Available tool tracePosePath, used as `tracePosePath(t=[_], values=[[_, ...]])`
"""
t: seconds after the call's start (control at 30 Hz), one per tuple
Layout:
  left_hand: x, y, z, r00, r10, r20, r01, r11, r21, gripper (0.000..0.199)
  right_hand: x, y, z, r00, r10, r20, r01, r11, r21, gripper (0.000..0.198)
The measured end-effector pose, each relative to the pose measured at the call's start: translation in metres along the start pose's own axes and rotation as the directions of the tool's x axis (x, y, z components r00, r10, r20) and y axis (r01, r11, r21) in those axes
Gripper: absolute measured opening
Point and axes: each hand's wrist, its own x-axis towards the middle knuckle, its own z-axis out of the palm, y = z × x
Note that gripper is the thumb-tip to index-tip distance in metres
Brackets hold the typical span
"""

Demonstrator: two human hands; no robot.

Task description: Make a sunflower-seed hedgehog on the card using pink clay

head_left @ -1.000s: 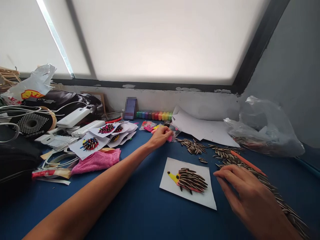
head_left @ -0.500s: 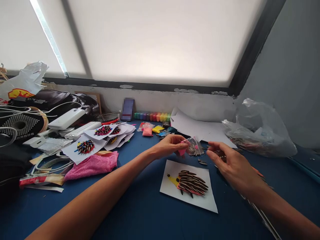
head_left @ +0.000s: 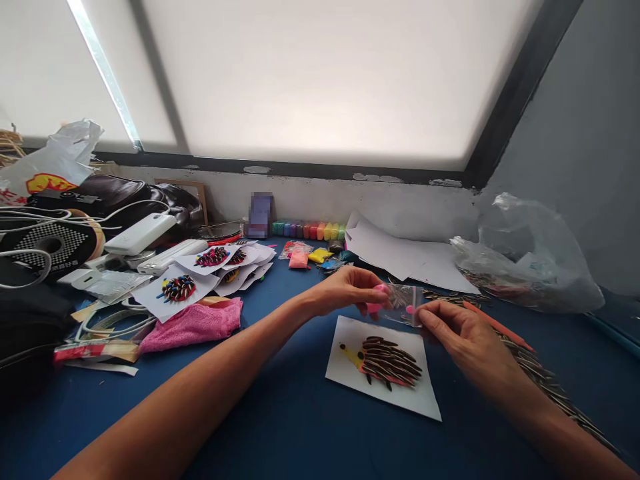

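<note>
A small clear zip bag [head_left: 401, 301] with pink material in it is stretched between my two hands above the blue table. My left hand [head_left: 349, 292] is closed on its left end, where the pink shows at the fingertips. At the other end, my right hand [head_left: 454, 325] pinches the bag's edge between thumb and finger. Just below lies a white card [head_left: 345, 381] bearing a hedgehog [head_left: 391, 362] with a yellow face, a pink body edge and striped sunflower seeds as spines.
Striped seeds [head_left: 550, 387] are strewn beside an orange stick-like piece [head_left: 500, 327] at right. A plastic bag [head_left: 540, 267] and white paper sheets [head_left: 395, 250] lie behind. Leftward are finished hedgehog cards [head_left: 183, 290], a pink cloth [head_left: 193, 327], power banks and cables. Coloured clay packs [head_left: 310, 231] line the wall.
My right hand has come in and taken the bag's right edge. The bag is lifted and pulled out flatter. The whole view has shifted slightly.
</note>
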Motion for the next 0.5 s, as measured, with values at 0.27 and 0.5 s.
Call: tracePosePath(t=[0.27,0.5], values=[[-0.0037,0.0028,-0.0048,0.996,-0.02,0.092,0.025,0.998,-0.053,0.046,0.0003,-0.0002,-0.0004,0.998,0.005,-0.055,-0.003,0.999,0.037,0.041],[-0.0031,0.0018,-0.0017,0.996,-0.037,0.085,0.039,0.999,-0.021,0.051,0.0002,0.0004,0.0023,0.999,0.032,0.0,-0.032,0.993,0.116,0.048]])
